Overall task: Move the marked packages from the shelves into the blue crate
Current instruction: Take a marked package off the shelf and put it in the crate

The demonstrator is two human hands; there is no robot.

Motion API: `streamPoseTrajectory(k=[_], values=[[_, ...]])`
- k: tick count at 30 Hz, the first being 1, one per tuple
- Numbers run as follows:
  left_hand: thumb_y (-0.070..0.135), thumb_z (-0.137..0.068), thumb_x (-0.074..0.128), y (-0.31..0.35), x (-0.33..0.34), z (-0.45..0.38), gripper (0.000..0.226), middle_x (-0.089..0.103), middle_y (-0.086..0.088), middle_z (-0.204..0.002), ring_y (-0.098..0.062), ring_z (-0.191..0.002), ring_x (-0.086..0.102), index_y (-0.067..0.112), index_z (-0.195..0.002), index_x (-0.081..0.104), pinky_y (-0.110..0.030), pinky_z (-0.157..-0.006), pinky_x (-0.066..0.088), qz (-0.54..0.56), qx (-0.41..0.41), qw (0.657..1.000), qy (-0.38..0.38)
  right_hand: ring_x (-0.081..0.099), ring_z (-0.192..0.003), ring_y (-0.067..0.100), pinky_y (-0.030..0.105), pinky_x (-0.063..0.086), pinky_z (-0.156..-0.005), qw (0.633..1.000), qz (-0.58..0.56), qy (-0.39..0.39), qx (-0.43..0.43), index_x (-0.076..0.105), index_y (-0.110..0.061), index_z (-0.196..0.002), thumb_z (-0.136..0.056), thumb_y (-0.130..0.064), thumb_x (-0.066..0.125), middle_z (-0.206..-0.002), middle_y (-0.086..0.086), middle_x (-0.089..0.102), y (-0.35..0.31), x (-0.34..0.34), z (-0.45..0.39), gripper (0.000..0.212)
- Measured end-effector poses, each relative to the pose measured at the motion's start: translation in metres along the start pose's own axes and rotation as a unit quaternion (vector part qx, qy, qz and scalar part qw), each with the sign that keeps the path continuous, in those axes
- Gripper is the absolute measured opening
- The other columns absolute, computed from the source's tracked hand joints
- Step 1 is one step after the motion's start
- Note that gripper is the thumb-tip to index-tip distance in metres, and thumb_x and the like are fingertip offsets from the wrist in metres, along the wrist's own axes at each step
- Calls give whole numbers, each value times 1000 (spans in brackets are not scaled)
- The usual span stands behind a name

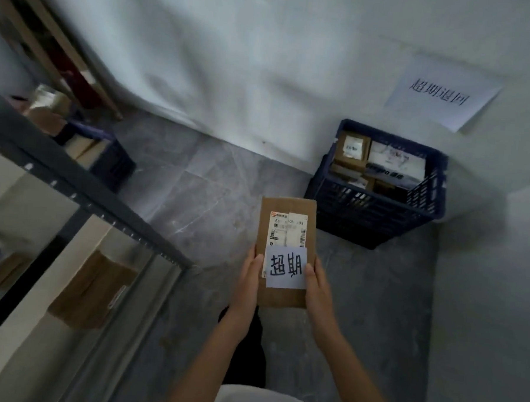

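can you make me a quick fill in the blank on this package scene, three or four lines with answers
1. The cardboard package is held by ____ hands.
2. The handwritten note on the package is ____ in colour.
3. The blue crate stands on the ____.
4. The printed sign hangs on the ____ above the crate.

Missing words: both; white; floor; wall

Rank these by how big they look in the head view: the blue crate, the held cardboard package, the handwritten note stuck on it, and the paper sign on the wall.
1. blue crate
2. paper sign and cardboard package: look alike, and the package is nearer the camera, so unranked
3. handwritten note
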State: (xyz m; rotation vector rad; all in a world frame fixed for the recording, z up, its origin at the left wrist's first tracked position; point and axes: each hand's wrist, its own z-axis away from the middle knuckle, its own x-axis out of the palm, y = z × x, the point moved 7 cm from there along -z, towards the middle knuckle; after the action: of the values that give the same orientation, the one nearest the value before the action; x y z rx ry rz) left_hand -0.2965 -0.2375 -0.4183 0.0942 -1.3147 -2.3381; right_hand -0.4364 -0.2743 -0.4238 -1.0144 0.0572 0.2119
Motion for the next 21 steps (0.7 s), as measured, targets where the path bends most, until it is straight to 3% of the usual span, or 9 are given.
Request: streamPoseTrajectory(k=[2, 5, 9, 11, 13, 15, 17, 19, 21], values=[[44, -98, 39, 17, 25, -35, 38, 71, 2, -111, -17, -96, 70, 31, -132, 51, -41, -82, 58, -4, -17, 1000, -26, 53, -120, 11, 35, 47, -100, 1000, -12, 27, 0, 34, -27, -149, -104, -34, 37, -140, -3, 51, -21, -14, -32, 46], [42, -98, 40, 46, 65, -83, 32, 72, 1, -105, -21, -95, 70, 31, -122, 58, -47, -85, 56, -31, -26, 998, -54, 58, -103, 1, 22, 50, -81, 996, -42, 73, 4, 42, -29, -141, -104, -31, 40, -127, -4, 58, -48, -40, -74, 38], [31, -101, 37, 81, 133, -150, 33, 72, 4, -97, -14, -86, 70, 22, -128, 55, -31, -72, 57, -136, -30, 983, -122, 63, -103, 17, 42, 55, -86, 980, -108, 159, 54, 48, -22, -130, -101, -36, 46, -123, 5, 62, -62, -89, -124, 32], [33, -101, 37, 88, 166, -177, 33, 68, 3, -107, -10, -91, 66, 27, -131, 49, -21, -68, 51, -204, -47, 965, -157, 64, -97, 20, 40, 55, -74, 957, -171, 206, 108, 46, -18, -123, -96, -45, 51, -113, 6, 64, -59, -118, -146, 38], [29, -101, 42, 91, 205, -200, 37, 58, -4, -128, -10, -104, 60, 24, -137, 44, -19, -74, 50, -251, -38, 940, -227, 65, -94, 24, 40, 55, -69, 931, -238, 234, 148, 41, -19, -125, -90, -54, 57, -106, 6, 64, -59, -150, -167, 52], [19, -99, 48, 93, 246, -224, 42, 41, -6, -140, -21, -126, 46, 24, -140, 41, -34, -99, 47, -311, -10, 905, -290, 64, -102, 31, 52, 57, -80, 906, -311, 237, 164, 36, -32, -132, -83, -62, 61, -113, 6, 62, -59, -182, -188, 62], [27, -95, 53, 91, 281, -254, 47, 26, 0, -139, -25, -135, 23, 43, -138, 40, -47, -114, 28, -437, 1, 849, -297, 61, -111, 36, 62, 52, -87, 899, -343, 211, 172, 35, -40, -138, -77, -70, 59, -125, 6, 59, -57, -214, -214, 72], [28, -93, 57, 95, 320, -276, 52, 28, -3, -136, -28, -131, 28, 46, -138, 39, -49, -111, 31, -483, -2, 815, -319, 58, -115, 38, 63, 49, -92, 892, -361, 180, 205, 37, -33, -142, -77, -74, 52, -131, 12, 57, -49, -242, -241, 79], [11, -91, 61, 100, 364, -289, 59, 47, -11, -132, -27, -121, 50, 25, -144, 39, -46, -100, 47, -433, 16, 819, -375, 58, -114, 38, 61, 50, -91, 889, -365, 166, 222, 39, -27, -142, -87, -68, 45, -131, 15, 58, -47, -271, -271, 69]])
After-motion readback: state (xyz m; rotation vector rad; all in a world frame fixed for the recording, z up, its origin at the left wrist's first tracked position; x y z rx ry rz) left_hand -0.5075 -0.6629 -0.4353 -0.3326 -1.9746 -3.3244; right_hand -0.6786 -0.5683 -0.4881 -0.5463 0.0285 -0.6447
